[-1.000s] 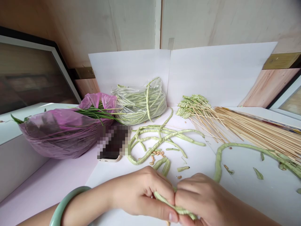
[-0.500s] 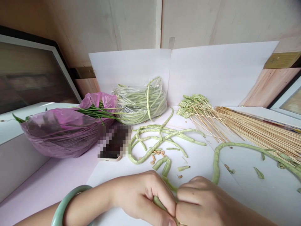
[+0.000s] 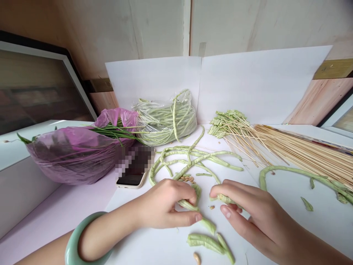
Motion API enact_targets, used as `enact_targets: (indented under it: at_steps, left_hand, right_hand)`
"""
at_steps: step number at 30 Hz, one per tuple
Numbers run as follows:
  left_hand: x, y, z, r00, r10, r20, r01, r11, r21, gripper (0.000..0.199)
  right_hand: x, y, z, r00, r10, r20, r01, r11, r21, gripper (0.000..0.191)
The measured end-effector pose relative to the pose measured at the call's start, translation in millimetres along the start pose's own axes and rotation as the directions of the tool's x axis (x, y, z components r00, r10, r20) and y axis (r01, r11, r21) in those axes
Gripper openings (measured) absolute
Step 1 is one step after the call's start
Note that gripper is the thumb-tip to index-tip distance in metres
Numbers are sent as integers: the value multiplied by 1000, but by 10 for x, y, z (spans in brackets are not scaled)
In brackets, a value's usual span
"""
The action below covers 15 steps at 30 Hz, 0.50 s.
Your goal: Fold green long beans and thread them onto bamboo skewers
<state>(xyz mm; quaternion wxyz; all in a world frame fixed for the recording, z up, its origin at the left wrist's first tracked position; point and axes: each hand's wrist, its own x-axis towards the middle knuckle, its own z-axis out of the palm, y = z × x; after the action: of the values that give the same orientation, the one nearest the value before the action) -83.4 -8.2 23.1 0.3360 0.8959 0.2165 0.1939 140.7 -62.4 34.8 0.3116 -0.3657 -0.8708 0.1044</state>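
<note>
My left hand (image 3: 171, 204), with a green bangle (image 3: 74, 241) on the wrist, has its fingers closed round a green bean piece (image 3: 189, 205) left of centre. To the right, my right hand (image 3: 245, 209) has its fingers curled over another bean piece (image 3: 225, 199), thumb slightly apart below it. Between and below the hands lie short bean pieces (image 3: 205, 243) and a loose seed (image 3: 196, 258). Long beans (image 3: 198, 160) lie in loops behind the hands, with tan seeds (image 3: 189, 179) beside them.
At the left are a purple bag (image 3: 74, 154) of greens and a phone (image 3: 134, 173). Farther back stand a clear bag of beans (image 3: 165, 121) and skewered beans (image 3: 228, 123). Bare skewers (image 3: 303, 151) lie at the right, near a long bean (image 3: 292, 169).
My hands have moved apart and away from the front edge, the left one up and the right one to the right. Split bean pieces and a seed now show below them.
</note>
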Motion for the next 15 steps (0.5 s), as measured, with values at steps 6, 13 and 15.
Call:
enact_targets:
  at_steps: [6,13,15]
  left_hand:
    - [12,57,7,997,-60,52,44,962,271,14]
    - [-21,48,18,981,-118,-151,141,979,149,11]
    - [-21,54,25,981,-116,-158,138,981,138,16]
  right_hand:
    - [-18,29,80,996,85,25,-79,981,-177,52]
    - [-56,122,200,987,111,112,-93,984,-154,61]
    - [-39,111,238,987,124,106,-113,988,-104,62]
